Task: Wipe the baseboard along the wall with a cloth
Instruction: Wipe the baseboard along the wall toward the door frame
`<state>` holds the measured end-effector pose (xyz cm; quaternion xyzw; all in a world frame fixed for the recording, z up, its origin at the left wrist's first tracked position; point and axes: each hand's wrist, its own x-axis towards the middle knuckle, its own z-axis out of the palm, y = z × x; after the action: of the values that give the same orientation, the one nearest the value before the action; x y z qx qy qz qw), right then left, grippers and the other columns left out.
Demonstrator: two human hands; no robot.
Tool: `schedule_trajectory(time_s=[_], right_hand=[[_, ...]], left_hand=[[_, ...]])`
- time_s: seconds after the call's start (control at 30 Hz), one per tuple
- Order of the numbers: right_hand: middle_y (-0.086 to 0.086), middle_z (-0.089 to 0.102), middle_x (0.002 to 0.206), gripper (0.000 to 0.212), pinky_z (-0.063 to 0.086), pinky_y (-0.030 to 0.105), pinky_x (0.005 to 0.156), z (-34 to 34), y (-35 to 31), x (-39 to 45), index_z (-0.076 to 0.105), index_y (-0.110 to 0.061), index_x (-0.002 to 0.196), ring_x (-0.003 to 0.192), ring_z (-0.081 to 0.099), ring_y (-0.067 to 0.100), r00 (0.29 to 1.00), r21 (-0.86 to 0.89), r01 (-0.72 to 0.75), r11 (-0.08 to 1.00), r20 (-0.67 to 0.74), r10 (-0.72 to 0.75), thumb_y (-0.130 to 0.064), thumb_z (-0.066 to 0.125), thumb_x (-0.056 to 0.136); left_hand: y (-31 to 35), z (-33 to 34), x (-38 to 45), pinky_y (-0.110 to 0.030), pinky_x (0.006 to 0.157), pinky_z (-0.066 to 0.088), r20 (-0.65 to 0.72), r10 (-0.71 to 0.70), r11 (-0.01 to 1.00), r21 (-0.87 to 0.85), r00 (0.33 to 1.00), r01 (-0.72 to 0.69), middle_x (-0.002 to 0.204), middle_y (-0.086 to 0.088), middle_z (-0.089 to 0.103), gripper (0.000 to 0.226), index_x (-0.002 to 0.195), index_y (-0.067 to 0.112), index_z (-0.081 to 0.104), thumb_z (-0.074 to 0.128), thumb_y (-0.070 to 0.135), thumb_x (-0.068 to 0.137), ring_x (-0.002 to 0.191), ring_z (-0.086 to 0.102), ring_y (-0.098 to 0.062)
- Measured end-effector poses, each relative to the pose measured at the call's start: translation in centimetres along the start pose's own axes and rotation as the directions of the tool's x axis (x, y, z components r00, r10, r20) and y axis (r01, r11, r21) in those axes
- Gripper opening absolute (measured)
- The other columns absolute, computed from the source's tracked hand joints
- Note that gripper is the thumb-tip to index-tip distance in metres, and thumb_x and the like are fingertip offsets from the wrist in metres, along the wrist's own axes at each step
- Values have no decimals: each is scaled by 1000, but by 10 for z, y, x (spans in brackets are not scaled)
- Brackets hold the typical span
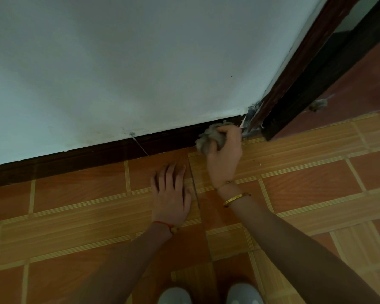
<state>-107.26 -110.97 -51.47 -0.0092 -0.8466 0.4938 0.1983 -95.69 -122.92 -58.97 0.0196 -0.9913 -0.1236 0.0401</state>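
Observation:
A dark brown baseboard (92, 157) runs along the foot of the pale wall (140, 62), rising from lower left to the corner at right. My right hand (225, 154) is shut on a crumpled grey cloth (207, 139) and presses it against the baseboard's right end, just left of the door frame. My left hand (171, 194) lies flat on the orange floor tiles, fingers spread, holding nothing, a little in front of the baseboard.
A dark wooden door frame (305, 69) stands at the right, with a clump of grey dust (318, 105) on the floor beyond it. A thin wire or crack (139, 145) crosses the baseboard. My two light shoes (208, 295) show at the bottom edge.

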Motion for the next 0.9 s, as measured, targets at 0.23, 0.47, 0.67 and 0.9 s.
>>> schedule_trajectory(time_s=[0.23,0.47,0.67,0.9], right_hand=[[10,55,104,28,39,10,84,-1,15,-3,56,-3,97,97,52,17,998,-43,6,999,63,-3,13,59,74],[22,56,100,24,35,16,81,-35,53,40,54,5,95,95,55,30,970,-143,-149,978,-214,117,11,56,72],[4,55,99,24,34,-1,77,-12,29,8,55,-1,95,91,51,10,992,-62,-115,991,38,118,12,60,76],[4,59,95,21,41,10,84,-5,9,8,57,-3,92,90,53,10,981,63,-113,992,-152,122,11,59,77]], left_hand=[[-2,-1,0,-62,116,25,4,9,1000,-20,1000,-9,150,-15,45,55,146,11,48,40,34,96,139,41,-35],[-2,-1,0,-62,117,24,23,-4,1000,-23,1000,5,152,-15,43,55,147,12,47,39,34,97,141,39,-36],[-2,1,0,-60,118,22,3,3,1000,-9,1000,-3,151,-15,43,55,147,12,46,41,33,97,140,39,-35],[-4,2,-1,-61,117,23,-12,12,999,-45,1000,-13,151,-15,44,55,147,12,47,41,32,96,141,38,-35]])
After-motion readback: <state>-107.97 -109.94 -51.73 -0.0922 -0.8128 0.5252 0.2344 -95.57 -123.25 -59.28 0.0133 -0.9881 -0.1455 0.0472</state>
